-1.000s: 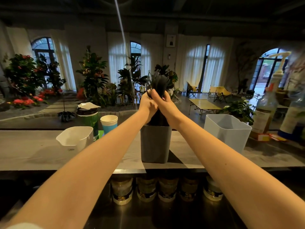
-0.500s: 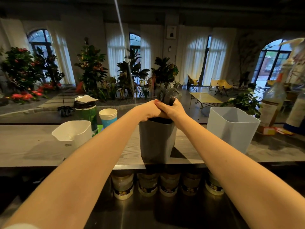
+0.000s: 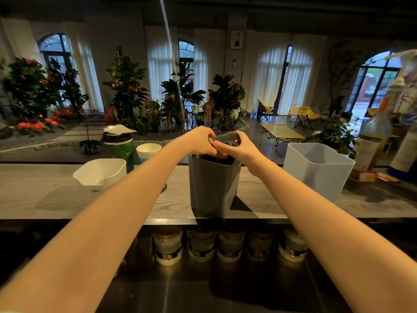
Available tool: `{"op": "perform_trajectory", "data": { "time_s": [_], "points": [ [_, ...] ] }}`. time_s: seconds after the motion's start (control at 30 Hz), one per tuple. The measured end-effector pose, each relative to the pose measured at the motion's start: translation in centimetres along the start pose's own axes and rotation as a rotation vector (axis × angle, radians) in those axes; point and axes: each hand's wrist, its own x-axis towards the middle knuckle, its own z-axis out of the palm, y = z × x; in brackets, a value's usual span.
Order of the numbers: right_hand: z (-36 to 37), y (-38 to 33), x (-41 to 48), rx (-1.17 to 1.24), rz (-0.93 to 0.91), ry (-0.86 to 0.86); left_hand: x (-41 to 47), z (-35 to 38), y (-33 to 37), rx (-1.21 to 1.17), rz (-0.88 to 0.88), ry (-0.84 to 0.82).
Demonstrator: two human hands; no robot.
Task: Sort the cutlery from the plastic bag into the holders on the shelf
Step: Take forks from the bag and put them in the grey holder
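The black cutlery is sitting bunched in the mouth of the grey holder, and I am seeing only its dark tops at the rim. The left grip is curling its fingers over those tops. The right grip is clenching them from the other side, with its thumb lying toward the left. Something clear and crinkled, perhaps the plastic bag, is showing between the fingers, but I cannot tell for sure.

The holder is standing tall and narrow at the front edge of the shelf. I am judging that a sideways push from above could be tipping it off. If plastic is caught round the pieces, pulling away could be dragging some back out.

The pale blue holder, to the right and well apart, is showing nothing inside from here. Neither is the white holder to the left. Behind that one, a paper cup and a lidded green tub are standing. Below the shelf a row of jars is holding pale contents.
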Motion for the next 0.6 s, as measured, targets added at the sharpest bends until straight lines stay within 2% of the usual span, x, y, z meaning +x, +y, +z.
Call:
{"op": "perform_trajectory", "data": {
  "time_s": [0.13, 0.27, 0.37, 0.47, 0.6],
  "points": [
    [-0.6, 0.0, -0.9, 0.134, -0.031, -0.025, -0.4, 0.2, -0.6, -0.108, -0.043, 0.057],
    [-0.4, 0.5, -1.8, 0.111, -0.071, 0.046, -1.4, 0.6, -1.2, -0.268, -0.062, 0.187],
    [0.0, 1.7, -3.0, 0.021, -0.026, 0.053, -2.5, 1.0, -2.1, -0.473, -0.175, 0.097],
    [0.9, 3.1, -3.8, -0.005, 0.049, -0.075, -3.4, 1.8, -3.0, -0.679, -0.284, -0.033],
    [1.2, 3.2, -4.0, 0.099, 0.115, -0.133, -3.7, 2.9, -3.0, -0.729, -0.312, 0.026]
  ]
}}
